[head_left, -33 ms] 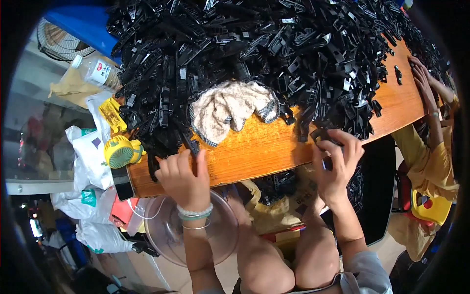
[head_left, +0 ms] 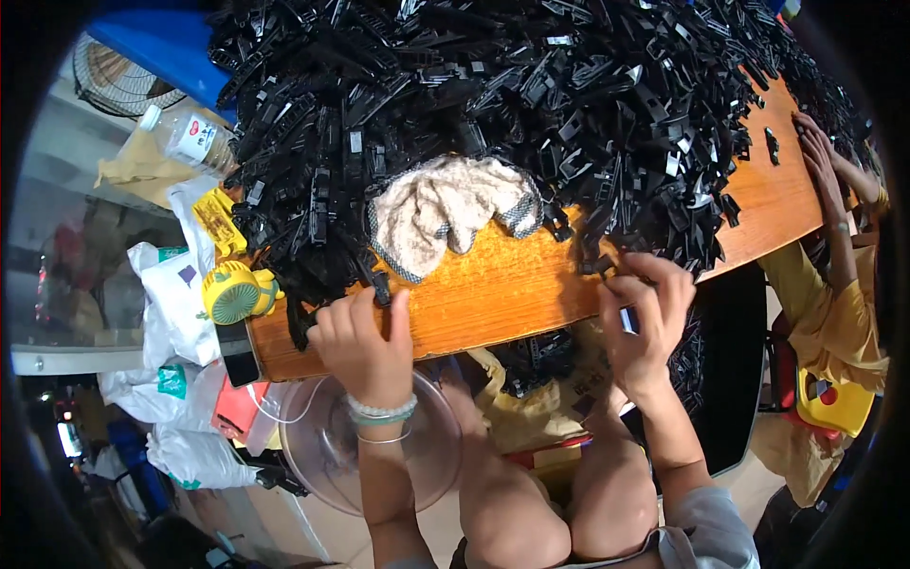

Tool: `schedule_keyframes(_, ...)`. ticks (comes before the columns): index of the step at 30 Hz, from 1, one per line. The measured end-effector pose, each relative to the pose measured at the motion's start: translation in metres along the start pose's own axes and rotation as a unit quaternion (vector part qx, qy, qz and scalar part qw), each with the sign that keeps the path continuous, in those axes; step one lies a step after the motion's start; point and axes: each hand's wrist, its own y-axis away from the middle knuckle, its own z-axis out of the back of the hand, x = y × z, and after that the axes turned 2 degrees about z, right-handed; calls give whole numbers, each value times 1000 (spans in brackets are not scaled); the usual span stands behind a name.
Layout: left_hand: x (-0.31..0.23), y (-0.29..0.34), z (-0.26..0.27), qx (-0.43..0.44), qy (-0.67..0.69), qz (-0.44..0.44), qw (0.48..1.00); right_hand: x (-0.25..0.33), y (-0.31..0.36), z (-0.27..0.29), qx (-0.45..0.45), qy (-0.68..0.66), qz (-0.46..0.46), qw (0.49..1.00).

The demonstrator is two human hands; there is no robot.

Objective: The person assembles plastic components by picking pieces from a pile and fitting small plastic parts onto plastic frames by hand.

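While the left hand (head_left: 360, 349) is bracketing a black plastic part (head_left: 381, 286) on the worktop (head_left: 474, 308), the right hand (head_left: 651, 327) is resting, fingers bent, by the heap (head_left: 455, 90) — whether either is pinching, I cannot tell. Probably light, stiff, slick — sides are offering best hold.

Black parts (head_left: 645, 123), cream cloth (head_left: 431, 213), orange-brown tabletop (head_left: 493, 296)

Bright light falls on the orange table (head_left: 474, 303), leaving a yellowish sheen below the rag (head_left: 445, 204) and white glints across the black parts (head_left: 512, 95). A soft shadow lies left of the right hand (head_left: 652, 332). The lower left is dim and indistinct; straight edges bend toward the blackened corners.
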Motion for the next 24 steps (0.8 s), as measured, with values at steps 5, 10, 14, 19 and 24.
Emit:
schedule_keyframes(5, 5, -5, -2, 5, 100, -77, 992, 15, 7, -9, 56, -285, -90, 953)
schedule_keyframes(10, -19, -6, -2, -7, 140, -218, 966, 21, -4, -14, 140, -570, -347, 731)
schedule_keyframes(14, -44, 20, -1, -15, 191, -216, 957, 23, -20, -13, 131, -668, -472, 560)
schedule_keyframes(19, -41, 20, 8, -23, 245, -54, 968, 18, -18, -11, 265, -506, -333, 750)
schedule_keyframes(24, -24, -3, 6, 90, 287, -16, 953, 24, -21, -18, 240, -349, -134, 896)
